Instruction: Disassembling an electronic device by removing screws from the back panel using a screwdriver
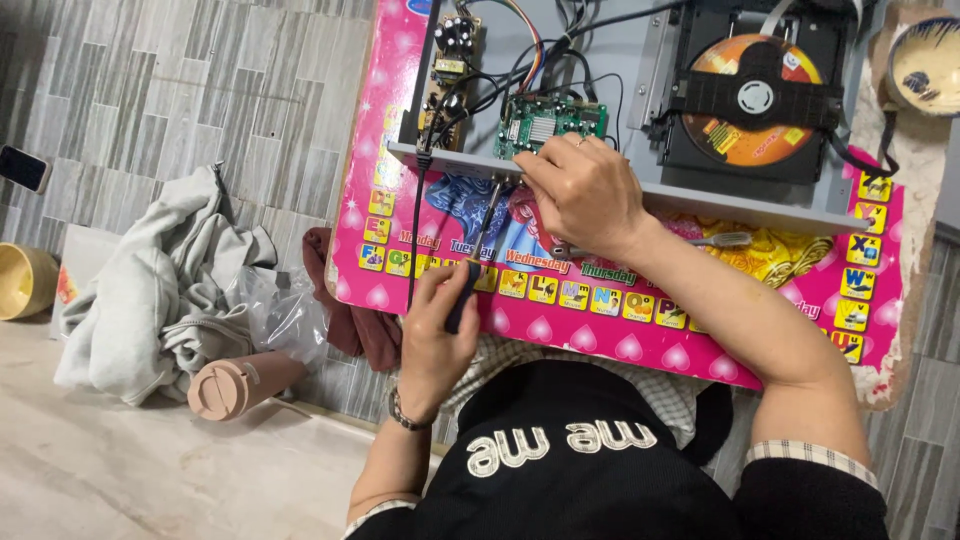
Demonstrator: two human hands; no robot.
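Screwdriver [478, 262] is sitting tight in the left hand [436, 335], fingers wrapped around it, while the right hand [585, 190], fingers curled, is pressing the grey player case [700, 205].

Grey tiled wall [150, 90] fills upper left of frame, narrow staggered tiles. Beige stone floor [110, 470] lower left. On it, left of centre: heap of grey cloth [150, 290], clear plastic bag [285, 310], pinkish tumbler [235, 385] lying on its side. Yellow bowl [22, 280] at left edge. Light even, soft.
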